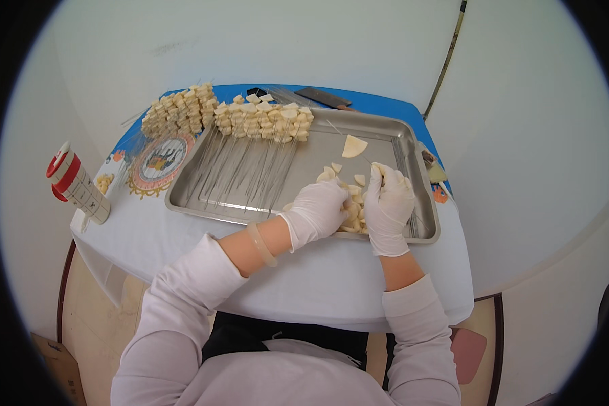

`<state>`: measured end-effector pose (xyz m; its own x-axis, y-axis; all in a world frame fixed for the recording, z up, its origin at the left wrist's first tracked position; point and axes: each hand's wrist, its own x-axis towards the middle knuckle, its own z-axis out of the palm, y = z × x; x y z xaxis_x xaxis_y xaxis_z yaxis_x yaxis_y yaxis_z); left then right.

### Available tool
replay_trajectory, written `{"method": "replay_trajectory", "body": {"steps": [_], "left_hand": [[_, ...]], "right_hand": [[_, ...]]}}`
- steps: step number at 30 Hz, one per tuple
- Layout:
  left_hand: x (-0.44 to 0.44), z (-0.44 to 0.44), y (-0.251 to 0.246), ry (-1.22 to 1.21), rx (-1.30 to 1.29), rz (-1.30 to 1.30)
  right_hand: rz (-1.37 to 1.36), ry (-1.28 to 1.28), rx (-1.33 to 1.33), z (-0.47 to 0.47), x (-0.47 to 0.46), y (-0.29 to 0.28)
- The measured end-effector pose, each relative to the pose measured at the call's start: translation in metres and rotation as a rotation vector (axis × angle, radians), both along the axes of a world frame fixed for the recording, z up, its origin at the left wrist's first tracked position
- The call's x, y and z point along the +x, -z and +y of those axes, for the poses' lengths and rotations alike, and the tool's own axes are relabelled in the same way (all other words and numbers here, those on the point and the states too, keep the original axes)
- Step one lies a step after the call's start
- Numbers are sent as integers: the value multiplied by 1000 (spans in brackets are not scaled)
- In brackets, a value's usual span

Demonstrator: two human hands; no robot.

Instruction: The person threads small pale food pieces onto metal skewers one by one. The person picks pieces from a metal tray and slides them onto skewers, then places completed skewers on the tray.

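Observation:
My right hand (390, 200), in a white glove, pinches a thin metal skewer (334, 126) between thumb and fingers. One wedge-shaped pale slice (354, 146), perhaps potato, is threaded on it above the steel tray (312, 175). My left hand (318, 210), also gloved, reaches into a pile of loose pale slices (354, 215) at the tray's near right. Its fingertips are partly hidden, so whether it grips a slice cannot be told. Filled skewers (264, 119) are stacked at the tray's far left, their bare metal ends pointing towards me.
More filled skewers (180, 111) are heaped beyond the tray's left corner. Loose bare skewers (403, 177) lie along its right side. A cleaver (324, 96) rests behind the tray. A bottle with a red band (78, 185) stands at the table's left edge, and a wall rises behind.

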<state>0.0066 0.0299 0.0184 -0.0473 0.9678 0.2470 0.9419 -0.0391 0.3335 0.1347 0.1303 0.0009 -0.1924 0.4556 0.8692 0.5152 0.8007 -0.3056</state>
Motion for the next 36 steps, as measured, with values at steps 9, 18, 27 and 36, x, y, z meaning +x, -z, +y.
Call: {"method": "replay_trajectory", "body": {"steps": [9, 18, 27, 36], "left_hand": [[-24, -11, -16, -66, 26, -350], [-16, -8, -9, -51, 115, 231], [-4, 3, -6, 30, -132, 241], [-17, -28, -29, -140, -17, -984]], "right_hand": [[30, -15, -7, -2, 0, -3], [8, -7, 5, -2, 1, -2], [-4, -5, -12, 0, 0, 1], [26, -46, -45, -5, -1, -4]]}}
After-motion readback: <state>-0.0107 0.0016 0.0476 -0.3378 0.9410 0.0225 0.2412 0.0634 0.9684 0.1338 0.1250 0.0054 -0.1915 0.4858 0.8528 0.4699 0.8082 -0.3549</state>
